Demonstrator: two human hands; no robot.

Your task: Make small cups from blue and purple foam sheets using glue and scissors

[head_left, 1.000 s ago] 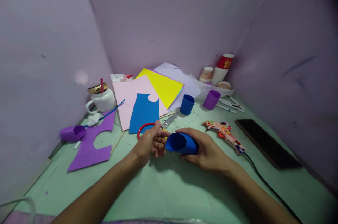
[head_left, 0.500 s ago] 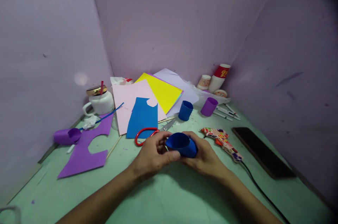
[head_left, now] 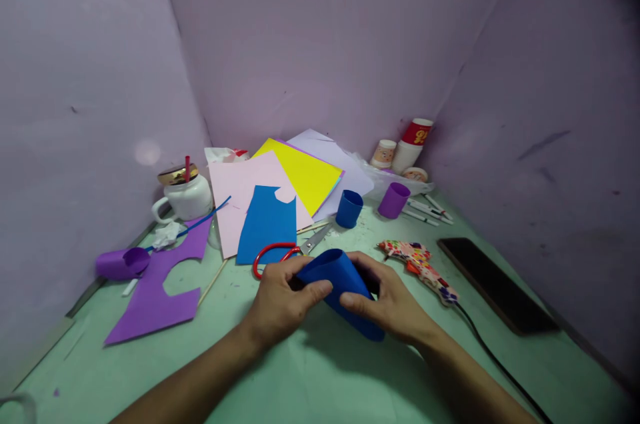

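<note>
A blue foam-sheet tube (head_left: pixel 345 294) is held tilted between my two hands above the table, its open end up and to the left. My left hand (head_left: pixel 285 297) closes on its upper left side, thumb across the front. On the right side my right hand (head_left: pixel 395 297) grips it, thumb pressed to the near face. Just beyond my left hand lie red-handled scissors (head_left: pixel 273 251). A short blue tube (head_left: pixel 349 209) and a purple tube (head_left: pixel 395 200) stand farther back. A cut blue sheet (head_left: pixel 267 227) rests behind the scissors.
To the right are a patterned glue gun (head_left: pixel 417 267) with a black cord and a dark phone (head_left: pixel 495 284). Cut purple sheet (head_left: pixel 150 311), another purple tube (head_left: pixel 120 264) and a white mug (head_left: pixel 187 197) lie left. Colored sheets (head_left: pixel 305 174), paper cups (head_left: pixel 407 154) and pens (head_left: pixel 427 211) sit behind.
The blue tube in my hands has turned, so its long side now faces me and its lower end points down to the right. The view has shifted slightly.
</note>
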